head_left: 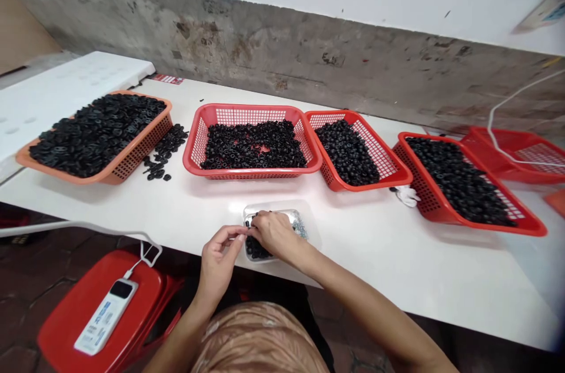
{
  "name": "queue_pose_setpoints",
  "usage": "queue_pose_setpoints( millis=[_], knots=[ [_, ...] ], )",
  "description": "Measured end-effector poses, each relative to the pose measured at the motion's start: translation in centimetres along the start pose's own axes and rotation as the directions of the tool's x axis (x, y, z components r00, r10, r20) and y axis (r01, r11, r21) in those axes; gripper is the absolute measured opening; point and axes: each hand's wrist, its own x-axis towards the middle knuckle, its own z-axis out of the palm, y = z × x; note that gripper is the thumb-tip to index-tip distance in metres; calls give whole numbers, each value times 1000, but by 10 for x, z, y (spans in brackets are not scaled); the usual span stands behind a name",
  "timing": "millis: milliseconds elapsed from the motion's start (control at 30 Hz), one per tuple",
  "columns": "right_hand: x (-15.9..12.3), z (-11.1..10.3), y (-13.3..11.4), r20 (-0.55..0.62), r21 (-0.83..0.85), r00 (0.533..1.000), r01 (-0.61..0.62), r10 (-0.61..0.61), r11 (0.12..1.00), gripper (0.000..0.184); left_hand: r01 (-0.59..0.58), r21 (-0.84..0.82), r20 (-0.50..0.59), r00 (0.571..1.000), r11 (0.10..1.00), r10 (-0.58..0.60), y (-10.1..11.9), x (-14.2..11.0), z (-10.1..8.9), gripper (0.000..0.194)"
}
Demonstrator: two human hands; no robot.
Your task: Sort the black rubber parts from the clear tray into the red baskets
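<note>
My left hand (223,252) is at the left edge of a small clear plastic tray (260,208), its thumb and fingers pinched together. What they grip is too small to make out. My right hand (273,235) reaches over the tray, fingertips closed and meeting those of the left. Small black parts (256,248) fill the tray's left side, partly hidden under my right hand. Small shiny metal pieces (299,226) lie on its right side.
Red baskets (251,173) of black parts line the white table (212,202). An orange basket (141,152) heaped with black pieces stands left, loose pieces (165,149) beside it. A red stool (99,285) holds a white power bank (106,317) with a cable.
</note>
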Motion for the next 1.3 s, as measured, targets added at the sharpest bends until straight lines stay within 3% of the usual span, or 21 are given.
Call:
queue_pose_setpoints(
  millis=[133,300,467,567,633,767,900,1033,1167,1300],
  knots=[
    [9,8,-6,30,33,999,-45,44,998,22,-15,46,5,1000,999,15,2,-1,0,21],
    [3,-10,11,35,232,994,-107,102,967,19,-96,150,13,995,984,95,13,-2,0,20],
    [-12,-28,27,117,541,992,-98,41,835,40,-296,211,103,954,931,280,27,-1,8,26],
    [-18,-30,26,152,674,988,-91,-17,733,49,-319,207,123,946,925,299,32,1,12,21],
    [-19,-30,25,135,641,991,-78,-12,764,50,-281,190,86,959,941,270,32,1,11,16],
    [-15,-25,24,3,392,994,-101,108,914,34,-103,85,0,995,991,103,26,1,6,18],
    [-7,-16,18,-49,216,977,-191,206,957,24,-22,-14,-15,1000,1000,21,21,2,2,22],
    [1,-7,9,-21,89,967,-250,253,964,23,32,-89,-2,999,996,-33,18,1,1,23],
    [5,-4,11,2,91,968,-248,249,964,22,100,-166,31,995,981,-96,13,1,0,26],
    [1,-8,23,9,263,977,-210,215,942,18,47,-133,24,999,990,-44,10,2,-2,24]
  ],
)
